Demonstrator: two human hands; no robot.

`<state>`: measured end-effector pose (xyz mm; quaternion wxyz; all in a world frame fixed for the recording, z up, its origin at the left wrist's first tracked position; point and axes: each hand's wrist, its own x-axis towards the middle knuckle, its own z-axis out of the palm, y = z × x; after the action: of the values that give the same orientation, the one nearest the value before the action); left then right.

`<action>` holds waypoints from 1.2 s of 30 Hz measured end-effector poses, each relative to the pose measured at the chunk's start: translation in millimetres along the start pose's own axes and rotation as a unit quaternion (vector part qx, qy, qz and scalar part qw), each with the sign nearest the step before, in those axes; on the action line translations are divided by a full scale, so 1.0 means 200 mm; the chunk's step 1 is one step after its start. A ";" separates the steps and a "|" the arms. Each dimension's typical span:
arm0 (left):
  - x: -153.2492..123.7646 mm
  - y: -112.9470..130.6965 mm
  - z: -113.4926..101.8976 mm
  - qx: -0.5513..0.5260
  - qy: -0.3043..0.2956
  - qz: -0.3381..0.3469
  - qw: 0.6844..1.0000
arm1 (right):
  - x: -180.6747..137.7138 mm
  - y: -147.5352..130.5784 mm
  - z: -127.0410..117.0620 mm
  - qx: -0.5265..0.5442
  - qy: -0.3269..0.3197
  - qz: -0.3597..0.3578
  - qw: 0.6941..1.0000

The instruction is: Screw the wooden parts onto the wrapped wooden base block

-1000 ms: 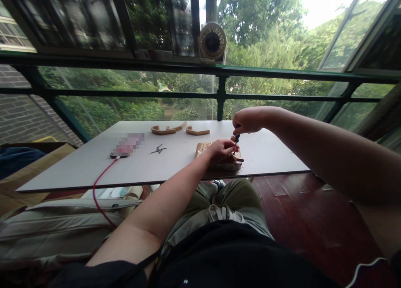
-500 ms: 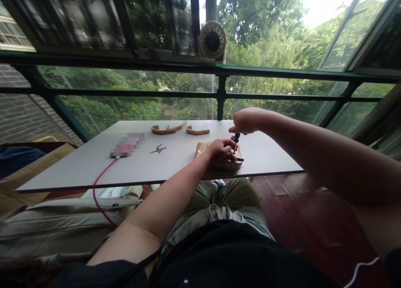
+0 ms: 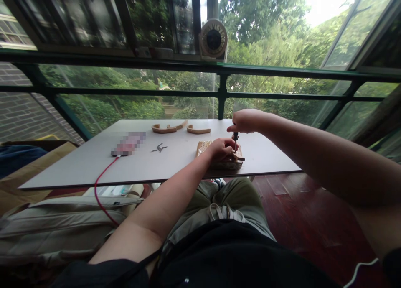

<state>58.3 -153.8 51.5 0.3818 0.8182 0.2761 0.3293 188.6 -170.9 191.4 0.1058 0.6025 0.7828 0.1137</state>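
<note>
Apparently at the turning step: gripping a screwdriver (image 3: 236,136) in the closed right hand (image 3: 246,121), pointed down below it toward the small wooden piece (image 3: 239,157) on a rough block (image 3: 227,165), just beside and partly under the left hand (image 3: 221,148). Curling the left one in close by the driver's tip, impossible to tell whether pinching or only steadying. Next, probably calling for upright pressure and a steady twist, without slipping.

White table (image 3: 140,169). Bent wooden pieces (image 3: 199,130) lie along far edge. Near left edge: blurred-out flat object (image 3: 127,148); red cable (image 3: 105,175) runs off front edge. Thin dark metal pieces (image 3: 160,147), loosely crossed, left of centre. Tan block (image 3: 228,165) sits by front edge.
</note>
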 end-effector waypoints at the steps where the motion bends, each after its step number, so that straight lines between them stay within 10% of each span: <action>1: 0.00 0.00 0.00 0.005 -0.003 0.002 1.000 | 0.00 0.00 0.00 0.013 -0.017 0.009 1.000; 12: 0.01 -0.03 0.00 0.027 -0.002 0.023 0.999 | -0.08 0.10 0.08 0.073 0.026 -0.167 0.983; 19: 0.00 -0.03 0.00 0.043 -0.009 0.019 0.999 | -0.08 0.11 0.03 0.133 -0.090 -0.081 0.984; 36: 0.02 -0.04 0.00 0.053 -0.013 0.044 0.998 | -0.08 0.05 -0.01 0.092 -0.142 -0.013 0.985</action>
<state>57.8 -146.3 45.9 0.3262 0.8531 0.2520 0.3199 202.2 -184.3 196.7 0.1610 0.6098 0.7746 -0.0471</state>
